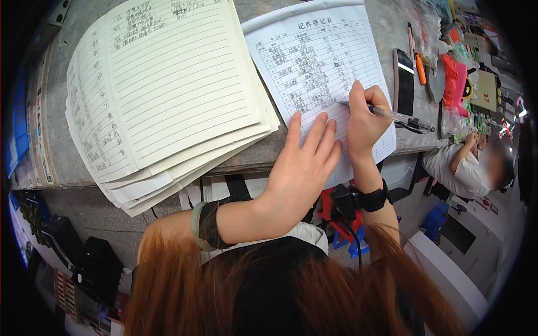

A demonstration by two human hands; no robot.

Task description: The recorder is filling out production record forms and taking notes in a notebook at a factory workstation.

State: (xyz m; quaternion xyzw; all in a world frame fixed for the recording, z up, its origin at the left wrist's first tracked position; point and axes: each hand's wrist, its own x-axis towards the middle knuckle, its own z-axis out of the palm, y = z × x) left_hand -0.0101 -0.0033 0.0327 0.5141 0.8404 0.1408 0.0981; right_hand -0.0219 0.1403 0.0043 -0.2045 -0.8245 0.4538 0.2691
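A printed form (330,45) with ruled rows and handwritten entries lies on the table, its lower part reaching past the front edge. My left hand (305,159) rests flat on the form, fingers spread, holding nothing. In my right hand (365,123) is a clear-barrelled pen (400,117), gripped between thumb and fingers. Its tip touches the form among the lower written rows. To the left of the form lies an open notebook (179,84) with lined cream pages, partly handwritten, and several page layers fanned out beneath it.
On the grey table (249,159), a dark phone-shaped slab (403,81) and an orange marker (421,69) lie right of the form. Farther right are red and pink plastic pieces (455,84). A person in a white shirt (459,168) sits at the right. Black crates (98,269) stand lower left.
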